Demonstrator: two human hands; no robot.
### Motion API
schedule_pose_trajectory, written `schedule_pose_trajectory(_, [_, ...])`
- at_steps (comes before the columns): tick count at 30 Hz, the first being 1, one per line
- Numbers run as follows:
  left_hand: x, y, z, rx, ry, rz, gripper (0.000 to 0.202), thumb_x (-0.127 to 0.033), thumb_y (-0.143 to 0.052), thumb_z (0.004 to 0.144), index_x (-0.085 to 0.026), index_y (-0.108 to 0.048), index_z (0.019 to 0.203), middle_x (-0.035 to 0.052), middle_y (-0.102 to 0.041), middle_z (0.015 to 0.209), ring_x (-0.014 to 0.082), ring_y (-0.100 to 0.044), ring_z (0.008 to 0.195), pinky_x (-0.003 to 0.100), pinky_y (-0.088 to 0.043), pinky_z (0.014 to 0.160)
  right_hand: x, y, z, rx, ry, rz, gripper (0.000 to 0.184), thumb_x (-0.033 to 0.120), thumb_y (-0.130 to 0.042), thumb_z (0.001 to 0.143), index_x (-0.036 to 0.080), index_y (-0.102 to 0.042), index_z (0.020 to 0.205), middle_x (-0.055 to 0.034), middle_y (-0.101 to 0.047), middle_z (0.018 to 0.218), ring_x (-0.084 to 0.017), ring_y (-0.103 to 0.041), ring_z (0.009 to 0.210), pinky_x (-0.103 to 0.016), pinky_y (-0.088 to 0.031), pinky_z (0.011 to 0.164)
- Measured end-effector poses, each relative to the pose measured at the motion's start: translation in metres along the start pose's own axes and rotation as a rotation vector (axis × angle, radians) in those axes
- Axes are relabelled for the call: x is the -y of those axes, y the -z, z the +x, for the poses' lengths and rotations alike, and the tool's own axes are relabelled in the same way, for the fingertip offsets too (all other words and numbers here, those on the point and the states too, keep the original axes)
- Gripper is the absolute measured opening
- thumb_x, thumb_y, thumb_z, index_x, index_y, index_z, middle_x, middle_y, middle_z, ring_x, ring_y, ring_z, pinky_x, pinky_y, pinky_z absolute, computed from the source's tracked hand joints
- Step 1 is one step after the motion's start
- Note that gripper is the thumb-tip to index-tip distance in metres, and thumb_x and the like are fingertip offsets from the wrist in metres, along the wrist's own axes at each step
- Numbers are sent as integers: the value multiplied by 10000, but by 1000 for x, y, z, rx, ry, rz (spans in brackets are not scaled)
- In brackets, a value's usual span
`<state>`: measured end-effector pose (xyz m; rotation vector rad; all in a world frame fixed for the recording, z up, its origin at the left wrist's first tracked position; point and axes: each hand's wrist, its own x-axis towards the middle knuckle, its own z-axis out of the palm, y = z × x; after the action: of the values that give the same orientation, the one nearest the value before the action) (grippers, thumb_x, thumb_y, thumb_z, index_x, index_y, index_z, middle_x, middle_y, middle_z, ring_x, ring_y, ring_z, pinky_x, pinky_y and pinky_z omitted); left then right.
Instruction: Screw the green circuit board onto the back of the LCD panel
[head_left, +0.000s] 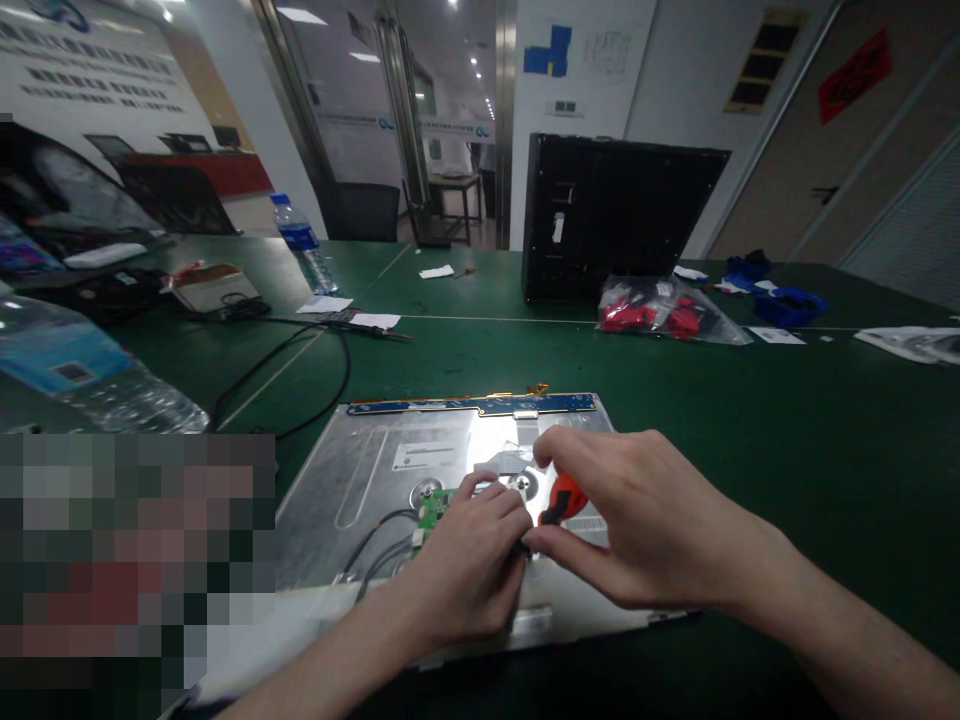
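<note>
In front of me lies a silver metal-backed display panel (337, 500) with a white label and a blue circuit strip (420, 405) along its far edge. My left hand (480, 545) rests over a small green circuit board (435, 508) in the middle of the panel. Its fingers are curled, and what they grip, if anything, is hidden. My right hand (645, 510) is closed around the orange and black handle of a screwdriver (564, 497), beside my left fingertips. The screwdriver's tip is out of sight. Grey and black cables (375, 545) run from the board's left side.
A large black monitor-like case (615, 215) stands at the back, with a plastic bag of red items (667, 310) before it. Water bottles (304, 245) and a looping black cable (347, 370) are at left. Blue items (791, 305) lie at far right. A pixelated patch covers the lower left.
</note>
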<state>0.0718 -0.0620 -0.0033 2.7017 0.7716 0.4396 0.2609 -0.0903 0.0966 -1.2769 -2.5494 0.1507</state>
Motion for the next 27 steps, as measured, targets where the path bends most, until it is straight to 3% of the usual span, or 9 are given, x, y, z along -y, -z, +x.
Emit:
schedule_pose_trajectory(3, [1, -1, -1, -32, -2, -10, 144, -121, -498, 746, -195, -558, 855, 50, -616, 884, 228, -548, 876, 442, -332, 943, -3, -3, 1, 17, -42, -60, 284, 453, -517, 891, 192, -500, 1003, -13, -647, 732, -165, -554, 590, -262, -262, 510])
schedule_pose_trajectory(9, [0, -2, -1, -15, 2, -21, 113, -130, -510, 750, -192, -556, 832, 53, -614, 890, 228, -549, 875, 445, -321, 958, -2, -1, -3, 31, 14, 19, 163, 230, -535, 839, 199, -463, 982, -12, -640, 840, -146, -553, 651, -260, -277, 524])
schedule_pose_trajectory(14, [0, -1, 0, -30, -4, -19, 130, -130, -488, 763, -198, -554, 852, 55, -620, 910, 231, -554, 890, 447, -322, 954, -2, -2, 0, 36, -17, -71, 257, 471, -519, 890, 216, -496, 909, 12, -624, 696, -152, -536, 581, -270, -226, 502])
schedule_pose_trajectory(18, [0, 0, 0, -36, 0, -37, 142, -129, -495, 759, -197, -560, 865, 53, -630, 910, 231, -558, 895, 450, -317, 957, -2, -1, -1, 44, -5, -70, 112, 295, -504, 887, 210, -487, 957, 16, -621, 711, -136, -515, 561, -268, -219, 495])
schedule_pose_trajectory(20, [0, 0, 0, -23, 4, -35, 145, -132, -501, 754, -197, -560, 869, 56, -631, 921, 233, -559, 898, 448, -322, 950, -1, 0, -2, 52, 19, 1, 164, 243, -529, 836, 200, -471, 984, 15, -616, 752, -129, -510, 584, -259, -247, 503])
schedule_pose_trajectory(25, [-1, -1, 0, -33, 5, -16, 167, -134, -494, 753, -202, -556, 892, 60, -628, 943, 239, -553, 916, 450, -327, 946, -1, -1, 0, 40, 19, -25, 228, 437, -509, 888, 212, -484, 907, 21, -605, 700, -129, -476, 561, -260, -235, 505])
schedule_pose_trajectory(27, [-1, -1, 0, -46, 4, -17, 169, -129, -495, 751, -200, -555, 891, 57, -627, 933, 234, -553, 910, 445, -327, 949, -2, -2, 0, 33, -4, -59, 227, 441, -464, 919, 215, -486, 921, 25, -603, 674, -129, -471, 541, -263, -220, 502])
